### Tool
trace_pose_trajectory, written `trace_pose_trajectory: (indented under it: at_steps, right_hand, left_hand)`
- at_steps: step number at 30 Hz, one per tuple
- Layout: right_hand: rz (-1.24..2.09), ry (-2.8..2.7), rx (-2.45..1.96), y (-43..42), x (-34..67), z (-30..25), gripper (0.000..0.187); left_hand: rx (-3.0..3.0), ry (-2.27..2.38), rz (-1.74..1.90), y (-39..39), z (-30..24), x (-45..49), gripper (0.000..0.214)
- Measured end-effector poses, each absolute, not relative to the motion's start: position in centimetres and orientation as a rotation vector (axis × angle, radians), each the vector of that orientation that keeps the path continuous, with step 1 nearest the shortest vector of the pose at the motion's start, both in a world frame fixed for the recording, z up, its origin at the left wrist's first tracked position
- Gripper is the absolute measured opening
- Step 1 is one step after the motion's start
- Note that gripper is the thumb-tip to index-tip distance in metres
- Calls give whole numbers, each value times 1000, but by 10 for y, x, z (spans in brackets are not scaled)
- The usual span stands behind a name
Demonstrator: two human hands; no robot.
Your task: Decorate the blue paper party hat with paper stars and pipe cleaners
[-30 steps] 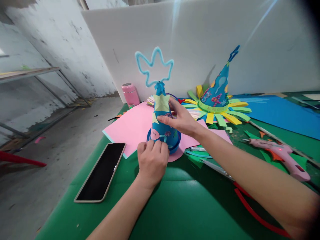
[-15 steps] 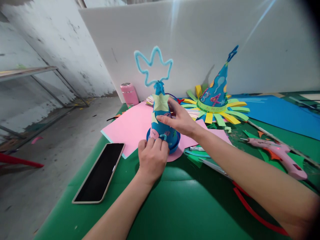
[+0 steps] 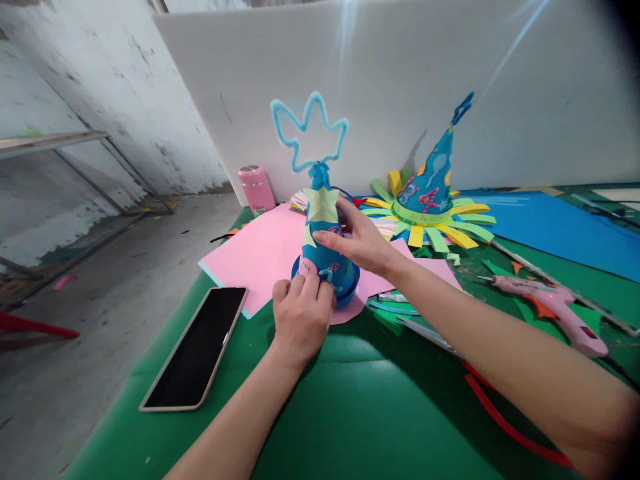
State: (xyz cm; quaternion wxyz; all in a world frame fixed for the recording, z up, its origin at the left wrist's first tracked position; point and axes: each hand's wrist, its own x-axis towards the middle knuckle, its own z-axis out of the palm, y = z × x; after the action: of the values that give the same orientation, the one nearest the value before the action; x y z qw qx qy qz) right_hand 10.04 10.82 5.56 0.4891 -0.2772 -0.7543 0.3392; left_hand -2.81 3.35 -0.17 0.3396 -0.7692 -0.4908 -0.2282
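Note:
A small blue paper cone hat (image 3: 327,257) stands upright on pink paper (image 3: 265,253), topped by a pale star and a light-blue pipe-cleaner outline (image 3: 309,133). My right hand (image 3: 361,239) wraps round the cone's right side and holds it steady. My left hand (image 3: 301,315) is closed in a pinch at the cone's lower front, fingertips pressed on a light-blue decoration near the brim. What the pinch holds is too small to name.
A black phone (image 3: 196,348) lies at the left on the green table (image 3: 350,413). A second decorated cone hat (image 3: 430,187) with paper rays stands behind. A pink glue gun (image 3: 550,303), blue sheet (image 3: 560,227), pink bottle (image 3: 257,189), scissors with red handles (image 3: 500,413) and a white board (image 3: 425,93) surround.
My left hand has shifted slightly up against the cone's lower front. The right hand keeps its hold on the cone. The view has drifted a little.

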Motion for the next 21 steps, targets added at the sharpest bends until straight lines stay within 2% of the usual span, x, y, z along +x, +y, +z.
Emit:
trace_pose_trajectory:
  at_steps: [10, 21]
  right_hand:
    - [824, -1839, -683, 110, 100, 54, 36]
    - [834, -1842, -683, 110, 100, 55, 31]
  left_hand:
    - [-1997, -1359, -710, 35, -4, -32, 18]
    - [-2016, -1591, -866, 28, -2, -37, 16]
